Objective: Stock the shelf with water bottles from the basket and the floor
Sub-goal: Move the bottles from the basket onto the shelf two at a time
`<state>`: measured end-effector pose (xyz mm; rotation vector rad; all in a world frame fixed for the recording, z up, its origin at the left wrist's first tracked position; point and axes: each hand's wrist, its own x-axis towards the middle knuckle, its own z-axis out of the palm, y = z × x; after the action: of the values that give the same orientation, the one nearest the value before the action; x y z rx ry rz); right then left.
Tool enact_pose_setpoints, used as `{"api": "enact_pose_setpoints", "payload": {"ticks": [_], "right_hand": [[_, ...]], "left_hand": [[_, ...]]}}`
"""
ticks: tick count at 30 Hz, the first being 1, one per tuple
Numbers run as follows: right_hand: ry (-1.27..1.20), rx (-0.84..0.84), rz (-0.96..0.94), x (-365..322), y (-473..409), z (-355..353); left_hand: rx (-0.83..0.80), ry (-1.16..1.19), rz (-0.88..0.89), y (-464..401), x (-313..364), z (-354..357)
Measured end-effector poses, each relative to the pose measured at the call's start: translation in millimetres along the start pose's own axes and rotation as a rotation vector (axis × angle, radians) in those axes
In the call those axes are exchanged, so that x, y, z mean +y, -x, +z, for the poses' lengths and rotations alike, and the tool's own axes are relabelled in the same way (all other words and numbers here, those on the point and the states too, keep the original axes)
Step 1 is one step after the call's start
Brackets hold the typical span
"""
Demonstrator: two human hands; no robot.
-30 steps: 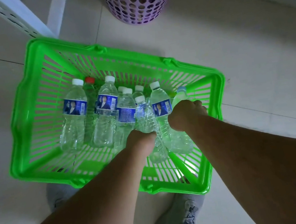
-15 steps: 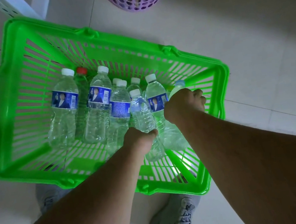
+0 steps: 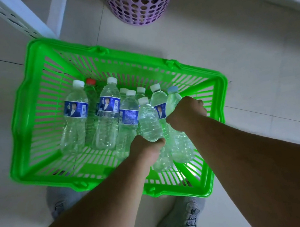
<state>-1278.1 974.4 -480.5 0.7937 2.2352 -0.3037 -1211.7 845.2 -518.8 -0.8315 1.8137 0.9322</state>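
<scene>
Pale tiled floor (image 3: 234, 64) with thin grout lines, purple heart-punched bin (image 3: 140, 2) well beyond the fingers, grey laced shoe (image 3: 184, 221) nearer than the fingers, second grey shoe (image 3: 60, 203) beside it.

We see a dim, flat indoor pic w/ a cool cast. The floor (image 3: 253, 61) is brightest at upper right, greyer toward lower left. Soft shadow lies beside the green basket (image 3: 26, 133) on its far side; no hard-edged shadows. Both forearms are dark and underexposed. Small glints on the water bottles (image 3: 108, 122), plus a bright patch thru the basket's near-right slats. Wide-angle bend shows at the edges. Focus is fair; fine detail is soft.
</scene>
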Motion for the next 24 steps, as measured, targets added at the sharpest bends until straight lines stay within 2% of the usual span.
{"api": "enact_pose_setpoints", "payload": {"ticks": [5, 10, 17, 21, 24], "right_hand": [[-0.197, 0.002, -0.058, 7.2, 38.4, -15.9], [-0.38, 0.062, -0.138, 12.1, 105.2, -60.8], [-0.766, 0.124, -0.334, -9.5, 250.0, -182.8], [-0.814, 0.26, -0.451, -24.4, 358.5, -261.9], [-0.877, 0.284, -0.516, -32.0, 437.0, -316.1]], "left_hand": [[0.01, -0.026, 0.095, 41.9, 7.9, -31.5], [0.074, -0.02, 0.223, 104.2, 11.7, -94.7], [0.033, 0.016, 0.485, 243.1, 36.3, -209.9], [-0.033, 0.05, 0.574, 336.1, 56.1, -278.3], [-0.049, 0.065, 0.64, 412.4, 74.6, -325.7]]}}
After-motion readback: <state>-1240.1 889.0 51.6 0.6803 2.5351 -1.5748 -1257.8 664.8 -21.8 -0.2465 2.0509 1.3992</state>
